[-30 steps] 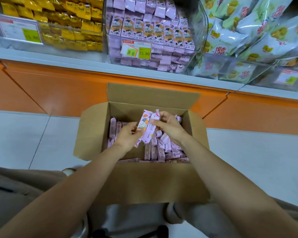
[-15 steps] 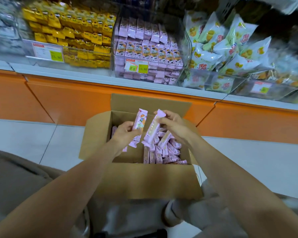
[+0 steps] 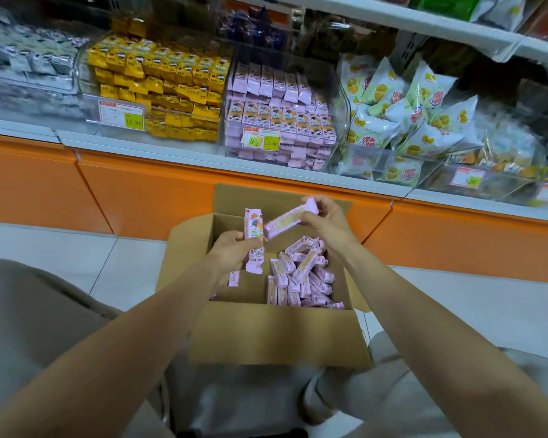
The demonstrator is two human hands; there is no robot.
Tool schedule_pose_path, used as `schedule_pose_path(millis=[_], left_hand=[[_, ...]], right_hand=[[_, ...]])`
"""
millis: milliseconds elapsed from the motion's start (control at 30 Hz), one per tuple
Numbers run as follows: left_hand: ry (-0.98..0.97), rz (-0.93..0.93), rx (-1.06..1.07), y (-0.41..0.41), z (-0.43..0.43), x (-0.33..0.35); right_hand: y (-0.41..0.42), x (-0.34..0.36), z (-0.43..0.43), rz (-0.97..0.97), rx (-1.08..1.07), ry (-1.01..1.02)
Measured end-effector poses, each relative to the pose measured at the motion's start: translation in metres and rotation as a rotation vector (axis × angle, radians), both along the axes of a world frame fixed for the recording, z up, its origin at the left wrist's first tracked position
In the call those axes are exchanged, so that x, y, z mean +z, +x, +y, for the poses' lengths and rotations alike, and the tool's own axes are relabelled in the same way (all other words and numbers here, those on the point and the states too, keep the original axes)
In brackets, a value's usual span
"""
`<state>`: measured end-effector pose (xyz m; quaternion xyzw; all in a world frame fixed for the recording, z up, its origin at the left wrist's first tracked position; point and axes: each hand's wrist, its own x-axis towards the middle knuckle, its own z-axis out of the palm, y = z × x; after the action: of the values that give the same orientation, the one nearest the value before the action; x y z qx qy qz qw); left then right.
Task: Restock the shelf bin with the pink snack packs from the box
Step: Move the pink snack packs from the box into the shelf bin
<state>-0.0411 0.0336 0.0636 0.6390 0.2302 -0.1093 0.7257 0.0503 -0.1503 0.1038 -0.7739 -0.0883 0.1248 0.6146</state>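
Two pink snack packs [image 3: 254, 245] up out of the brown cardboard box [image 3: 279, 333]! Left hand [image 3: 231, 251] clamps one, right hand [image 3: 327, 220] pinches another; clear shelf bin [image 3: 340, 99], upper centre, next

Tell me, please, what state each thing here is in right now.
Cardboard box: open, flaps spread, loose pink packs inside.
Left hand: grips a pack, upright.
Right hand: pinches a second pack, tilted.
Shelf bin: open-topped, stocked with pink rows.
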Motion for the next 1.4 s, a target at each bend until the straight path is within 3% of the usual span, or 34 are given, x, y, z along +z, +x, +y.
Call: schedule_pose_path(millis=[167,267,400,600,767,967,1133,1267,1400], left_hand=[[-0.253,-0.049,0.169,0.005,-0.013,0.02],[-0.277,-0.073,0.204,0.009,-0.015,0.027],[-0.245,-0.094,0.229,0.008,-0.011,0.027],[-0.151,-0.118,0.154,0.003,-0.011,0.034],[-0.12,-0.098,0.164,0.001,-0.008,0.031],[-0.124,-0.109,0.123,0.002,-0.015,0.036],[0.167,-0.159,0.184,0.001,-0.003,0.036],[0.284,-0.103,-0.078,-0.004,0.006,0.032],[0.291,-0.001,-0.349,-0.009,-0.002,0.031]], right_hand=[[-0.018,0.003,0.008,-0.051,0.232,-0.116],[-0.028,-0.001,0.012,-0.096,0.285,-0.118],[-0.032,0.005,0.015,-0.009,0.247,0.003],[-0.02,-0.003,0.02,0.235,0.196,-0.066],[-0.022,0.001,0.012,0.081,0.177,-0.111],[-0.028,-0.004,0.012,0.052,0.215,-0.109],[-0.014,0.003,-0.01,-0.009,0.293,-0.326],[-0.008,0.011,-0.025,-0.034,0.456,-0.48],[-0.01,0.021,-0.023,-0.041,0.544,-0.448]])
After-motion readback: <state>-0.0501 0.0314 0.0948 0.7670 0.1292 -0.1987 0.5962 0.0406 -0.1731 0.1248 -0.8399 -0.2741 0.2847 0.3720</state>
